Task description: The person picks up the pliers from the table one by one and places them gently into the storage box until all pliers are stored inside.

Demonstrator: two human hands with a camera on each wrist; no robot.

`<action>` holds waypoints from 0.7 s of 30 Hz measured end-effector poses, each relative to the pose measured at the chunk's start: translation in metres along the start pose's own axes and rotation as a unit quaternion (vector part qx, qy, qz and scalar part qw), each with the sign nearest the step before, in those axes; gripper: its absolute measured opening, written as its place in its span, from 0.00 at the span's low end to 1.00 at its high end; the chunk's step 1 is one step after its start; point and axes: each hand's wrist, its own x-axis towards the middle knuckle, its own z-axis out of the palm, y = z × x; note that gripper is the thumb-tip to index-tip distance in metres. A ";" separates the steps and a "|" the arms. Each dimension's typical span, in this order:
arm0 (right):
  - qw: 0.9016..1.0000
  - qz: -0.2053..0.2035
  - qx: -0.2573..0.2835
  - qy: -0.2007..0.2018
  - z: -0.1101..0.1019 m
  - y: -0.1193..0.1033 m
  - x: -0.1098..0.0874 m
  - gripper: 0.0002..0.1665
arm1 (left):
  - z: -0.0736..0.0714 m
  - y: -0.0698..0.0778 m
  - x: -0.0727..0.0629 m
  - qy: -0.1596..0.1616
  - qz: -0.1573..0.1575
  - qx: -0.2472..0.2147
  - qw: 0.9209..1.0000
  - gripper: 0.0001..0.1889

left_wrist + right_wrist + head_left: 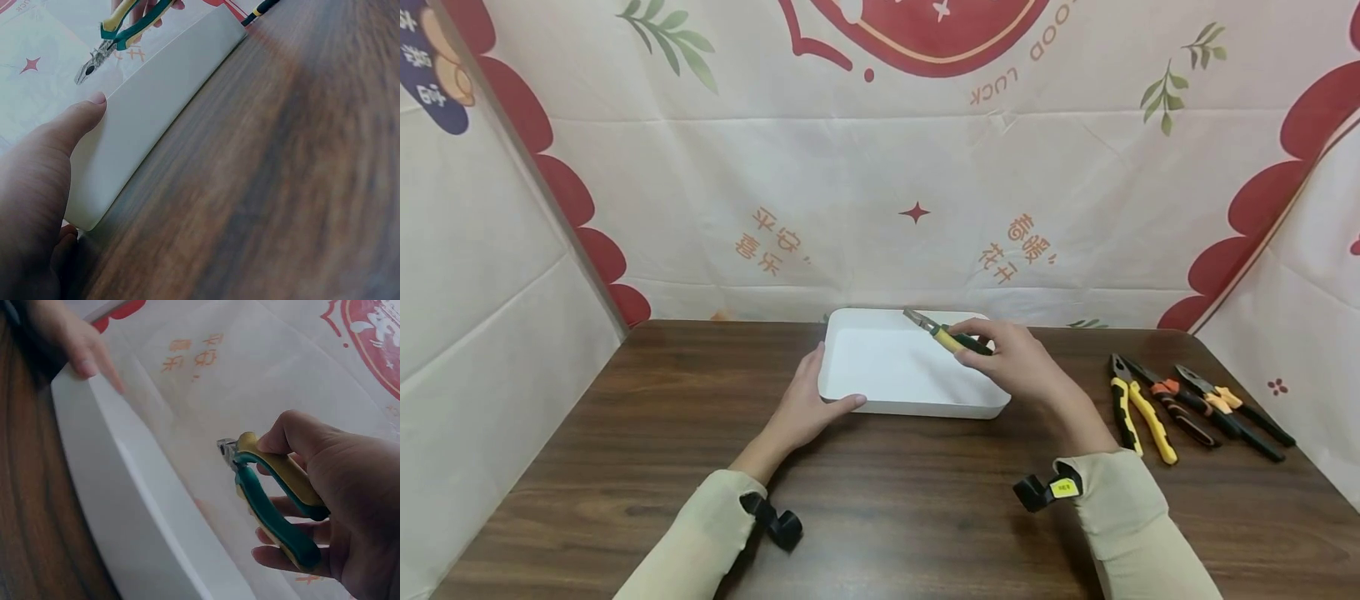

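A white rectangular tray [895,367] sits on the wooden table towards its far edge. My left hand [808,400] grips its near left corner, the thumb [87,115] over the front wall and fingers along the left side. Above the tray's right half, my right hand [1011,358] holds a pair of pliers [275,494] by the yellow and green handles. The metal jaws point to the far left, over the tray's inside. In the right wrist view the handles stand spread, with the thumb on one and fingertips behind the other.
To the right of the tray lie several more pliers: a yellow and black pair [1138,408], an orange and black pair [1180,400] and another with yellow-orange and black handles [1240,404]. A printed white cloth [880,167] hangs behind the brown table [880,500].
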 end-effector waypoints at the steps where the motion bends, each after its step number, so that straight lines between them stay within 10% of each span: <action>1: 1.000 -0.002 -0.008 -0.002 0.002 0.000 0.001 0.20 | 0.000 0.000 0.000 0.000 0.000 0.001 1.000 0.62; 21: 0.992 -0.065 -0.086 -0.060 0.027 0.010 0.008 0.19 | 0.001 -0.001 0.001 0.001 -0.006 0.000 1.000 0.61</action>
